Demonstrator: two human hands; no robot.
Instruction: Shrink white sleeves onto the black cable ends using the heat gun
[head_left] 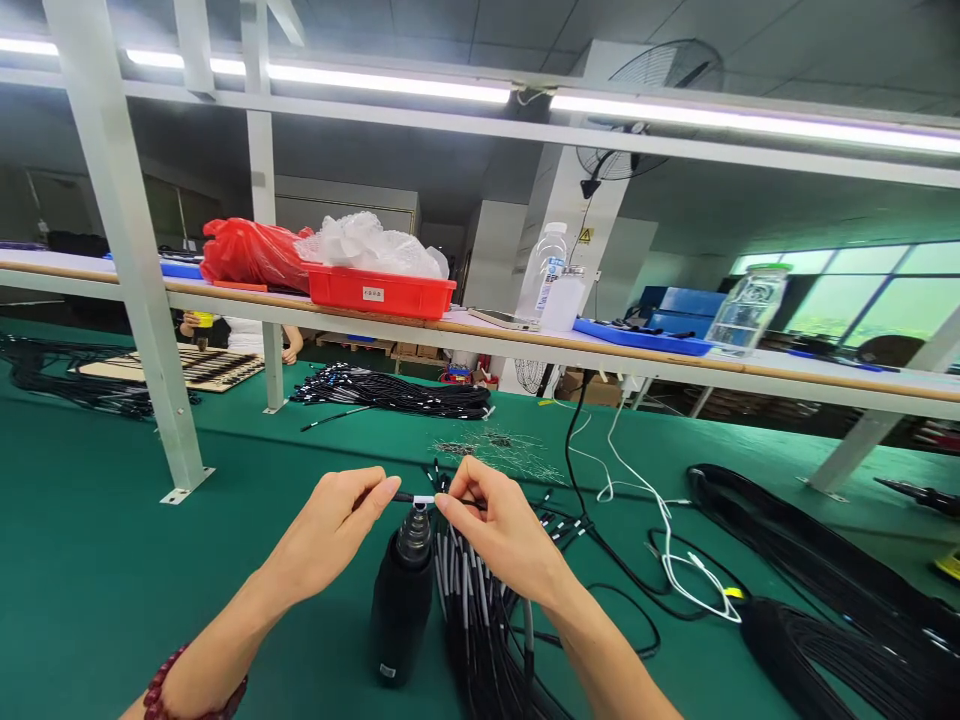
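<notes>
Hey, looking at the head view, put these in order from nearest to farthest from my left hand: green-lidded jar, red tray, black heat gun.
1. Black heat gun: standing just right of the left hand.
2. Red tray: ahead, up on the shelf.
3. Green-lidded jar: same shelf, far to the right.

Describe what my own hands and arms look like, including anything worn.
Your left hand is gloveless, with a dark red bracelet of round beads at the wrist. Your gloveless right hand shows no jewellery. No sleeves are visible.
</notes>
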